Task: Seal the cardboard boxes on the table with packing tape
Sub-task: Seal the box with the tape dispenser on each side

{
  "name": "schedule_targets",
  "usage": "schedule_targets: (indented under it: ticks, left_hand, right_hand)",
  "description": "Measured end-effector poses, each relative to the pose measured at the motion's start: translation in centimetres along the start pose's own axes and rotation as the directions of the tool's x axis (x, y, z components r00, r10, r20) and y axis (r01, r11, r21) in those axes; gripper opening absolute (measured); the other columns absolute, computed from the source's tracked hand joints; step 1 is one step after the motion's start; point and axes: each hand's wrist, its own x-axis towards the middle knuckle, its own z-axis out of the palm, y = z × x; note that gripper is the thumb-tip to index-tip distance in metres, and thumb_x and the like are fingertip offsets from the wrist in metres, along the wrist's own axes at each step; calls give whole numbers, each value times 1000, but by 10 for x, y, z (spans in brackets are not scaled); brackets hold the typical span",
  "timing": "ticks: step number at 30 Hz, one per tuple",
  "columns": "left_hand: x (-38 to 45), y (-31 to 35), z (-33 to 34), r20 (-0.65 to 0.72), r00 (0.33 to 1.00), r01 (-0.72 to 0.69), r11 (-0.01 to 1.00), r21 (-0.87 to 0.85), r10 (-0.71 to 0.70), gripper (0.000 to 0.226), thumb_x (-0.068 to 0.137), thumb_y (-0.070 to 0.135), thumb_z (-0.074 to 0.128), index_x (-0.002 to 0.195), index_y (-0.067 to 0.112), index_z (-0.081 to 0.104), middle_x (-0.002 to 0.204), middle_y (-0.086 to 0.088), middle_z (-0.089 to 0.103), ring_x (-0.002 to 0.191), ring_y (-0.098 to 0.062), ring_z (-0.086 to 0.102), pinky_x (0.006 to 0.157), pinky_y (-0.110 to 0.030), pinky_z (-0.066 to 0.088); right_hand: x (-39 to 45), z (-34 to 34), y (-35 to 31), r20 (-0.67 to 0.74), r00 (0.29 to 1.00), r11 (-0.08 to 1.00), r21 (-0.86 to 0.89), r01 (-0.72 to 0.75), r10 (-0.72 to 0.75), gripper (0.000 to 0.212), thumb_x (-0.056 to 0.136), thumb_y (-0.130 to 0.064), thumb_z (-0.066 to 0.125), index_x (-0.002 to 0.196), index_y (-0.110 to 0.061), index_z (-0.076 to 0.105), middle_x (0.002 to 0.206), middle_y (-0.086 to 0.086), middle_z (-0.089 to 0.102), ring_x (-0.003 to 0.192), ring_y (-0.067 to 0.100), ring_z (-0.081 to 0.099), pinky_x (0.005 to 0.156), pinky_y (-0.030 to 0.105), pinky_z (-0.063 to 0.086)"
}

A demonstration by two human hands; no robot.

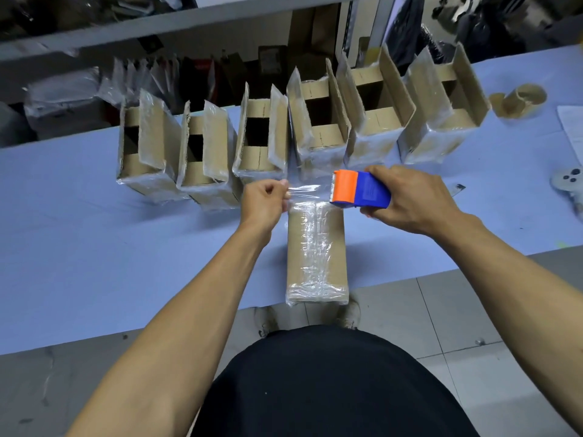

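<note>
A closed cardboard box (316,253) lies lengthwise at the near edge of the blue table (94,247), with clear tape along its top. My right hand (407,200) grips a blue and orange tape dispenser (359,190) just above the box's far end. My left hand (265,200) pinches the free end of a clear tape strip (307,190) stretched from the dispenser. Several open boxes (318,121) with raised flaps stand in a row behind.
Empty tape cores (520,100) sit at the far right, beside a sheet of paper (572,127). A white device (569,181) lies at the right edge. Plastic-wrapped goods (63,99) and shelving stand behind the table. Tiled floor lies below me.
</note>
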Motion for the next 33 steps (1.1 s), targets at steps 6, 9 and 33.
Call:
schedule_targets:
  ticks: [6, 9, 33]
  left_hand:
    - [3, -24, 0, -100, 992, -58, 979, 197, 79, 37, 101, 24, 59, 65, 19, 63, 60, 9, 61, 58, -12, 54, 65, -28, 47]
    - [1, -38, 8, -151, 984, -56, 967, 247, 96, 40, 102, 23, 57, 62, 16, 57, 57, 6, 54, 55, -10, 46, 58, -27, 38]
    - [-4, -48, 34, 86, 995, 24, 965, 261, -48, 40, 94, 59, 60, 81, 22, 68, 77, 11, 71, 70, -3, 64, 62, -25, 45]
  right_hand:
    - [7, 11, -5, 44, 999, 1000, 27, 9, -10, 58, 77, -49, 72, 124, -28, 48, 99, 3, 62, 90, 32, 59, 63, 31, 34]
    - [11, 18, -8, 96, 995, 1000, 3, -22, 22, 60, 78, -47, 73, 128, -27, 48, 100, 7, 60, 91, 35, 59, 65, 32, 36]
    - [-3, 36, 11, 156, 986, 987, 139, -82, 60, 69, 78, -55, 71, 135, -29, 42, 107, 4, 61, 92, 29, 59, 68, 30, 38]
